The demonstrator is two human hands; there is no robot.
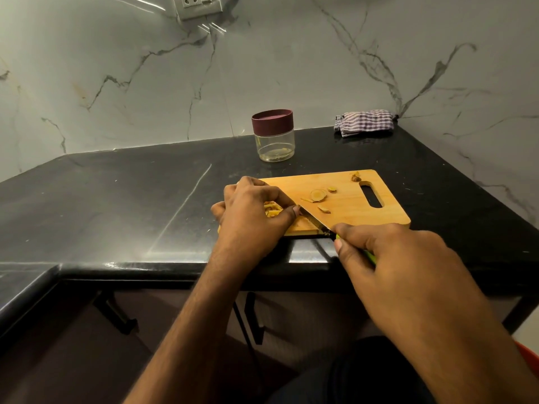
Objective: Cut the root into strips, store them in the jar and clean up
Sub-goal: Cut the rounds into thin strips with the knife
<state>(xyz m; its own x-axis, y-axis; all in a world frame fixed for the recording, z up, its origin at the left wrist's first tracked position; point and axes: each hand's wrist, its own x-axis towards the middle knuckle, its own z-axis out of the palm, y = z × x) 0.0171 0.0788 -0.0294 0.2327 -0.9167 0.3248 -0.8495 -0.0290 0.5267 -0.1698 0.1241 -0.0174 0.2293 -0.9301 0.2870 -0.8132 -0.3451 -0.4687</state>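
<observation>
A wooden cutting board [355,211] lies on the black counter near its front edge. My left hand [250,217] curls over yellow root strips [271,209] at the board's left end and holds them. My right hand [388,258] grips a green-handled knife [313,220], its blade angled across the board with the tip next to my left thumb. Root slices and scraps [318,196] lie in the middle of the board, and a small scrap sits by the handle slot. A clear jar [273,144] with a maroon lid stands closed behind the board.
A checked cloth [364,122] is folded at the back right corner of the counter [131,199]. Marble wall panels rise behind and to the right. A wall socket [198,5] is at the top. Cabinet handles sit below the counter edge.
</observation>
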